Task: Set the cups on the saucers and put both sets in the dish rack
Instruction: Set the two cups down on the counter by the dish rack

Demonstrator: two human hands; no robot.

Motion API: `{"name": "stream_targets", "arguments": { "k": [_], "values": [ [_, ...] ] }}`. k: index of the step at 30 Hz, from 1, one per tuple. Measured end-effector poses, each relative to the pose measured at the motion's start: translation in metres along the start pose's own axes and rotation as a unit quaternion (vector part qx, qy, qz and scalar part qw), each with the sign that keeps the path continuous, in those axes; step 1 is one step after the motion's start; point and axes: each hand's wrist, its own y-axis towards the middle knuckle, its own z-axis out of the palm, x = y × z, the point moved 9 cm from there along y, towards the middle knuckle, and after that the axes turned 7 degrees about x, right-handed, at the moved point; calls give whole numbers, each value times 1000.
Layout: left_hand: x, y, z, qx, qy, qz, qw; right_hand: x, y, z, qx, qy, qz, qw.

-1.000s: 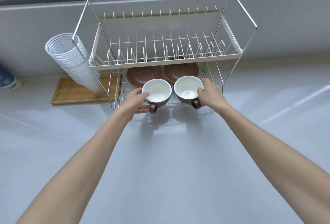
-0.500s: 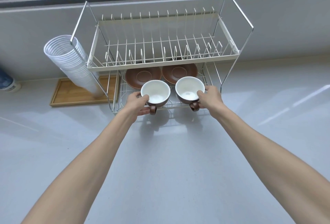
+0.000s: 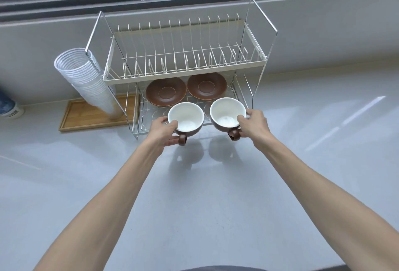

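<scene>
Two brown saucers lie side by side on the lower shelf of the wire dish rack (image 3: pixel 260 61): a left saucer (image 3: pixel 165 94) and a right saucer (image 3: pixel 206 86). My left hand (image 3: pixel 162 130) grips the left cup (image 3: pixel 186 118), brown outside and white inside, by its rim. My right hand (image 3: pixel 254 124) holds the right cup (image 3: pixel 227 113) the same way. Both cups hang in the air at the rack's front edge, handles pointing toward me, in front of the saucers and not touching them.
A leaning stack of clear plastic cups (image 3: pixel 86 78) rests on a wooden tray (image 3: pixel 86 117) left of the rack. A blue-labelled container (image 3: pixel 8 108) stands at the far left. The rack's upper shelf holds only its dividers. Grey countertop (image 3: pixel 194 195) spreads toward me.
Both hands have drawn the two cups slightly back toward me and a bit apart, from over the lower shelf to its front edge. The saucers have not moved.
</scene>
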Motion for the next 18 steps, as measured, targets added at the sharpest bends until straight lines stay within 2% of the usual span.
{"name": "stream_targets", "arguments": {
  "k": [8,18],
  "values": [
    [25,-32,37,31,14,-3,999,-52,-45,-39,-27,32,18,999],
    [52,-41,131,91,40,-29,995,-138,-77,-101,-59,56,73,994]
  ]
}}
